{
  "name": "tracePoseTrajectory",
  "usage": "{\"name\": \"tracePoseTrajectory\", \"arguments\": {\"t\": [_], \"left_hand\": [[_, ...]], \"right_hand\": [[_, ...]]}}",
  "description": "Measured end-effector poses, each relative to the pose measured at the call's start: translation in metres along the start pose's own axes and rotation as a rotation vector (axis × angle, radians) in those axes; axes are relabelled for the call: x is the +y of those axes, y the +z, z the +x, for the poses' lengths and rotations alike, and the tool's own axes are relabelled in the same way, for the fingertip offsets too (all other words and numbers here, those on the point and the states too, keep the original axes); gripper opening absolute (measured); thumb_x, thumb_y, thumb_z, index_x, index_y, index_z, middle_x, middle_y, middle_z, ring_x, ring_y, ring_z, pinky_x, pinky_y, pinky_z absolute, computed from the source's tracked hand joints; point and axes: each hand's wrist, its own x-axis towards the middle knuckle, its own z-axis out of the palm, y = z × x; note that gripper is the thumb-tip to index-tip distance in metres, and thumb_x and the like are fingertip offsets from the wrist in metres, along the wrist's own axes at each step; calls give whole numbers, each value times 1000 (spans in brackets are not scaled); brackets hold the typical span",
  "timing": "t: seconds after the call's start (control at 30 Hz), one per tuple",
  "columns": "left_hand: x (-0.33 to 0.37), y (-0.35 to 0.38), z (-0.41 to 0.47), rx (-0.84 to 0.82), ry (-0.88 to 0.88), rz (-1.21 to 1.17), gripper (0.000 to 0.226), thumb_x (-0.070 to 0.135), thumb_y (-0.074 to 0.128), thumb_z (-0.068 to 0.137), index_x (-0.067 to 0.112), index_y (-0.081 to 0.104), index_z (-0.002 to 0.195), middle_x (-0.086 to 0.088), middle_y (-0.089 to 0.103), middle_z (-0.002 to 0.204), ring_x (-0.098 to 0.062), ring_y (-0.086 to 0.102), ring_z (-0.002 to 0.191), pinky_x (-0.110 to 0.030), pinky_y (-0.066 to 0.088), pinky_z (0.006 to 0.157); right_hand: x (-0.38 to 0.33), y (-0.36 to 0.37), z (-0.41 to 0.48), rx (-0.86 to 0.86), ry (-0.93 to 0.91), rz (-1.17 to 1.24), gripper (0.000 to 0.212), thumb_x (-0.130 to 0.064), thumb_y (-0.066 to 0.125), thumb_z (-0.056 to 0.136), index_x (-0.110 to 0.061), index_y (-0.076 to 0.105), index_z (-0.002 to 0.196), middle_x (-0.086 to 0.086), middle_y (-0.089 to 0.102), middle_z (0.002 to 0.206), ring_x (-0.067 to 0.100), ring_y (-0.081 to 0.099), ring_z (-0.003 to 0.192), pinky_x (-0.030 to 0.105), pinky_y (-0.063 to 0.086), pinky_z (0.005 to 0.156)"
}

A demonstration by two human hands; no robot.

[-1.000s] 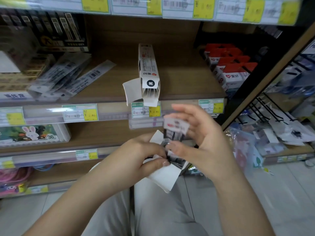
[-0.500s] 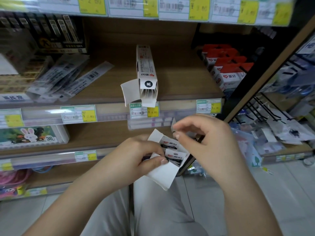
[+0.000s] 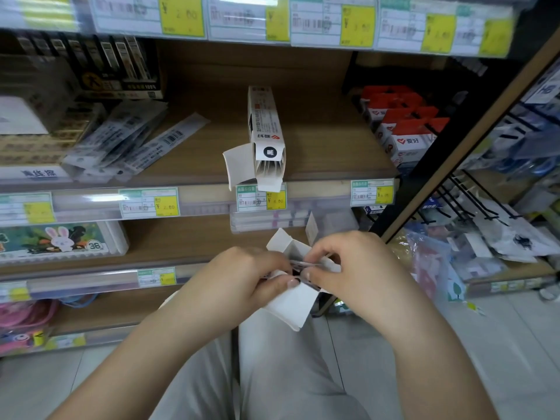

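Down from its raised position comes the right hand, and the packet it held up a second ago now sits low in the mouth of the small box. At the grip itself, the right thumb and fingertips pinch the top edge of the packets, right at the opening. The left hand clasps the box body from the left, thumb pressed across its front, so neither hand is free. The box is held in the air over the lap, with nothing under it.

Trouble could start at the mouth. The cardboard looks thin, and a hard squeeze from the left hand would likely narrow the opening and jam the packet against its neighbours. A corner may also catch on a loose flap and fold it inward. If the pinch slips, the glossy packets could slide out and drop past the lap to the floor.

The box is plain white card with its flaps splayed. One stands up beyond the grip, and a broad one hangs below it toward the person. The packets show dark print under shiny wrap, too blurred to read.

Farther beyond the grip, a longer box lies on the shelf, its open end hanging over a price tag
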Motion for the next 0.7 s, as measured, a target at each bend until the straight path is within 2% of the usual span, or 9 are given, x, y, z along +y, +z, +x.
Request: {"name": "tracePoseTrajectory", "arguments": {"t": [0.13,0.23,0.3,0.37,0.43,0.47,0.5,0.6,0.7], "left_hand": [[1,-2,0,73,61,61,37,50,42,83,28,71,90,13,49,54,5,46,56,-14,33,52],[11,-7,0,105,129,146,35,44,43,83,27,73,89,7,60,56,-6,50,61,-16,31,49],[28,-17,-4,159,199,234,33,40,44,84,26,73,87,7,61,57,-10,50,60,-18,30,45],[53,-30,-10,239,311,316,32,37,44,86,22,72,86,7,58,56,-10,49,55,-19,30,44],[84,-43,-14,352,431,374,36,34,44,87,13,73,82,2,60,56,-13,53,49,-24,37,44],[100,-50,-15,412,475,393,38,33,45,87,10,74,80,-1,62,57,-17,55,48,-27,40,46],[114,-55,-16,463,502,405,39,32,45,87,8,75,80,-4,65,60,-19,56,49,-27,40,50],[133,-63,-12,552,546,486,37,29,47,90,3,72,98,-12,72,88,-23,57,65,-26,38,64],[125,-57,12,626,514,492,35,27,49,90,3,69,107,-12,70,107,-26,59,70,-29,40,64]], "right_hand": [[-2,1,-4,-11,15,165,24,-45,65,80,-27,74,92,-12,70,83,1,59,76,24,44,63],[-8,-10,-15,-42,7,164,26,-46,66,77,-33,73,99,-14,71,92,-2,59,83,14,43,65],[-11,-25,-31,4,-24,184,20,-47,69,73,-41,71,92,-16,71,91,-3,59,86,13,44,68],[-18,-45,-52,148,-96,182,23,-59,65,68,-44,69,86,-19,72,89,-6,60,87,13,47,69],[-21,-57,-62,297,-223,90,60,-78,49,65,-35,72,100,-15,73,96,-1,63,85,15,51,69],[-21,-62,-62,294,-222,58,84,-86,40,59,-24,71,107,-6,72,105,6,63,90,23,54,77],[-21,-64,-63,292,-222,55,94,-88,34,58,-18,69,111,-2,69,112,9,61,95,26,50,90],[-20,-75,-77,599,-398,18,43,-51,44,87,-27,60,118,-18,54,126,-14,48,116,12,39,100],[-12,-79,-74,775,-495,-54,35,-29,48,91,-22,54,125,-12,47,134,-8,45,123,11,33,104]]}}
